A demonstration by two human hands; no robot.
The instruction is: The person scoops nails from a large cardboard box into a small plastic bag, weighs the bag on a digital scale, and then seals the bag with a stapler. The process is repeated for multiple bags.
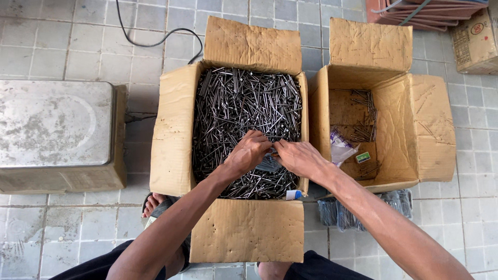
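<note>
fingertips: both hands' tips hide each other over the nails (244, 103)
small carton (474, 41): cut off at right edge

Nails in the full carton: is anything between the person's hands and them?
Nothing visible. Both the left hand and right hand are already down on the nails, meeting over a small clear bag lying on the pile.
</note>
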